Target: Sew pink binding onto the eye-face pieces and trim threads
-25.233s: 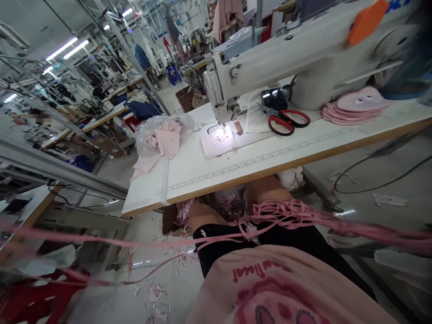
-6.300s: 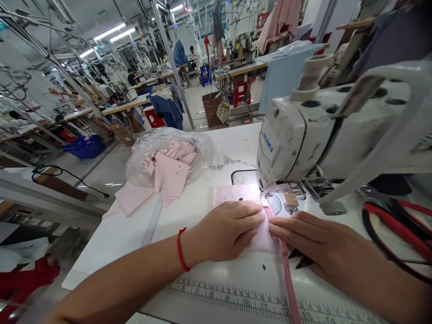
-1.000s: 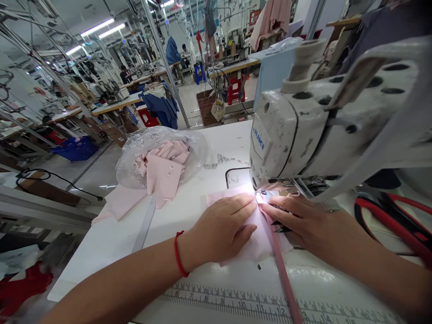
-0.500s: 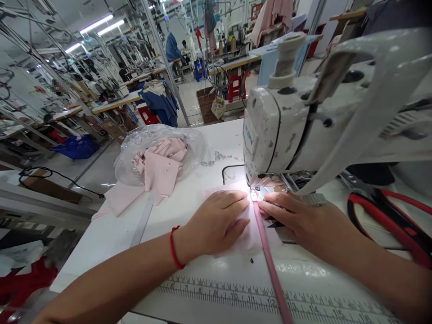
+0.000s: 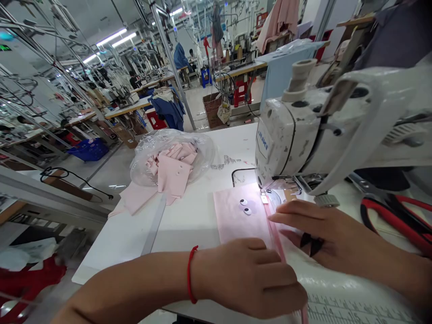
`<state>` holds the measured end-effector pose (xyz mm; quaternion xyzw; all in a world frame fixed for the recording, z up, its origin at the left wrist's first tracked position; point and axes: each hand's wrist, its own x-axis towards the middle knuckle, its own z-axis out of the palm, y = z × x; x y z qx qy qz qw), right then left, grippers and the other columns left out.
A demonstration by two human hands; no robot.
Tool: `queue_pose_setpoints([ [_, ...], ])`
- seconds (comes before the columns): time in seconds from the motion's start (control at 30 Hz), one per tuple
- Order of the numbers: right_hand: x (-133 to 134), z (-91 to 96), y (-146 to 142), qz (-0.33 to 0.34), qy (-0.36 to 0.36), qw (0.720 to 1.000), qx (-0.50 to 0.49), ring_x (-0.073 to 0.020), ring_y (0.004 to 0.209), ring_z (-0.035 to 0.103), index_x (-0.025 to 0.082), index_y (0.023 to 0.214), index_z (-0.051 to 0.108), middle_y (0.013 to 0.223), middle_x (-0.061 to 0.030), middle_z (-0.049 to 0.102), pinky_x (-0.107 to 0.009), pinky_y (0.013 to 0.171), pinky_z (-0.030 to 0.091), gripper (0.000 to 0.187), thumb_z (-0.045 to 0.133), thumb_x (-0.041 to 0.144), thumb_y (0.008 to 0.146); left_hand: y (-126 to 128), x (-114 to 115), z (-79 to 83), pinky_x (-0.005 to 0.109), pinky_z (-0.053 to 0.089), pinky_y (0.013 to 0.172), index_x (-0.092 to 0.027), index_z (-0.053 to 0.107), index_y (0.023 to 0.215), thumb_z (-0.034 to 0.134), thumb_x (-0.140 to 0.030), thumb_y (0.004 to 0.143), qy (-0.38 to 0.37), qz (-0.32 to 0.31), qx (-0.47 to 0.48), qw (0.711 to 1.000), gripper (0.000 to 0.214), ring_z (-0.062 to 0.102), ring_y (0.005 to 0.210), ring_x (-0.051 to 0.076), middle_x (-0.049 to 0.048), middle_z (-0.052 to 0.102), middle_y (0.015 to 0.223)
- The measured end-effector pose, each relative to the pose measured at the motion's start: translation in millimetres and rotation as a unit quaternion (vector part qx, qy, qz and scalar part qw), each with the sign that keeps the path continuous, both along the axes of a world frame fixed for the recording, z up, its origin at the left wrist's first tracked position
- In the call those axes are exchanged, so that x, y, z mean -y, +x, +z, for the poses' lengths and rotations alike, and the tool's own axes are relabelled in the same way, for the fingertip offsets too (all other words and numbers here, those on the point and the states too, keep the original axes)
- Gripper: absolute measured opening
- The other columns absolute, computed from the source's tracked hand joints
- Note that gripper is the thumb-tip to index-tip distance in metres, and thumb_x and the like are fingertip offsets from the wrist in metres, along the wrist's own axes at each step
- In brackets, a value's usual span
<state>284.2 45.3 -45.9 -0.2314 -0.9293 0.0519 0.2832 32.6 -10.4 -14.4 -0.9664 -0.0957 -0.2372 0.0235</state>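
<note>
Pale pink fabric panel (image 5: 232, 220) with two cartoon eyes (image 5: 243, 202)

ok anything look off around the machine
A few pale scraps lie loose on the white sewing table, left of the Juki machine. They look like stray trimmings; nothing else stands out.

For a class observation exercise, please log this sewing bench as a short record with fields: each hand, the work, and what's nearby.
Left hand: resting at the fabric panel's lower edge, red string bracelet on the wrist
Right hand: fingers beside the pink strip
Work: pink fabric panel with two round eyes
Nearby: sewing machine, red-handled scissors, plastic bag, metal ruler
</note>
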Motion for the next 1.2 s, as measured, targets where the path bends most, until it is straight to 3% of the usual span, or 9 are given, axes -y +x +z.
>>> queue_pose_setpoints([
  [0.1, 0.8, 1.5, -1.7, 0.038, 0.040, 0.998, 0.021, -0.0247, 0.108, 0.080, 0.023, 0.136, 0.070, 0.131, -0.0099, 0.078, -0.037, 0.081, 0.069, 0.057, 0.053, 0.000, 0.086, -7.0, -5.7, -5.0, 0.024, 0.059, 0.077, -0.016, 0.074, 0.108, 0.049, -0.021, 0.112, -0.052, 0.025, 0.036, 0.998, 0.026, 0.071, 0.080, 0.012, 0.0040, 0.077, 0.092],
  [0.23, 1.9, -0.9, 3.7, 0.002, 0.117, 0.992, 0.043, -0.0242, 0.102, 0.081, 0.019, 0.130, 0.069, 0.125, -0.0076, 0.082, -0.038, 0.079, 0.071, 0.058, 0.046, -0.005, 0.083, -19.6, -21.2, -6.2, 0.033, 0.064, 0.094, -0.014, 0.067, 0.122, 0.045, -0.027, 0.112, -0.085, 0.084, 0.069, 0.990, 0.027, 0.076, 0.105, 0.019, 0.0104, 0.081, 0.111],
  [0.33, 3.3, -2.0, 9.8, -0.005, 0.138, 0.988, 0.069, -0.0236, 0.109, 0.080, 0.019, 0.136, 0.068, 0.129, -0.0052, 0.082, -0.037, 0.089, 0.070, 0.064, 0.047, -0.004, 0.080, -28.2, -32.3, -5.9, 0.045, 0.062, 0.113, -0.012, 0.060, 0.139, 0.043, -0.021, 0.110, -0.128, 0.156, 0.041, 0.979, 0.035, 0.068, 0.134, 0.024, 0.0166, 0.074, 0.138],
  [0.4, 4.3, -1.0, 11.2, 0.001, 0.153, 0.985, 0.082, -0.0242, 0.112, 0.079, 0.018, 0.136, 0.069, 0.129, -0.0050, 0.082, -0.037, 0.094, 0.069, 0.060, 0.049, -0.002, 0.083, -32.2, -36.1, -6.9, 0.048, 0.058, 0.120, -0.012, 0.057, 0.144, 0.043, -0.018, 0.109, -0.150, 0.164, 0.015, 0.975, 0.038, 0.061, 0.145, 0.026, 0.0178, 0.069, 0.148],
  [0.53, 5.6, 1.8, 8.2, 0.009, 0.178, 0.980, 0.083, -0.0246, 0.109, 0.080, 0.018, 0.134, 0.068, 0.128, -0.0061, 0.083, -0.039, 0.097, 0.069, 0.054, 0.047, 0.001, 0.087, -36.6, -35.1, -8.3, 0.044, 0.058, 0.119, -0.011, 0.063, 0.136, 0.044, -0.014, 0.108, -0.169, 0.153, -0.011, 0.974, 0.034, 0.064, 0.143, 0.025, 0.0176, 0.070, 0.146],
  [0.73, 8.5, -0.3, 10.4, 0.025, 0.156, 0.982, 0.103, -0.0241, 0.112, 0.079, 0.018, 0.139, 0.062, 0.131, -0.0063, 0.081, -0.038, 0.098, 0.069, 0.062, 0.048, 0.003, 0.081, -41.0, -32.1, -3.7, 0.043, 0.057, 0.120, -0.010, 0.062, 0.139, 0.045, -0.014, 0.107, -0.181, 0.141, -0.018, 0.973, 0.036, 0.065, 0.140, 0.025, 0.0182, 0.070, 0.145],
  [1.03, 6.0, 3.1, 5.8, 0.035, 0.148, 0.979, 0.134, -0.0282, 0.125, 0.074, 0.013, 0.134, 0.062, 0.134, -0.0162, 0.078, -0.040, 0.099, 0.068, 0.054, 0.051, 0.003, 0.082, -40.0, -38.4, -6.2, 0.043, 0.058, 0.117, -0.010, 0.066, 0.134, 0.043, -0.015, 0.108, -0.172, 0.145, -0.010, 0.974, 0.035, 0.067, 0.137, 0.026, 0.0172, 0.070, 0.145],
  [1.2, 5.9, 6.5, -0.9, 0.005, 0.144, 0.982, 0.122, -0.0259, 0.121, 0.075, 0.017, 0.136, 0.060, 0.131, -0.0133, 0.079, -0.043, 0.104, 0.065, 0.055, 0.049, 0.002, 0.084, -39.7, -41.3, -9.3, 0.045, 0.059, 0.116, -0.008, 0.066, 0.136, 0.045, -0.016, 0.109, -0.164, 0.145, 0.010, 0.976, 0.035, 0.067, 0.137, 0.027, 0.0190, 0.070, 0.147],
])
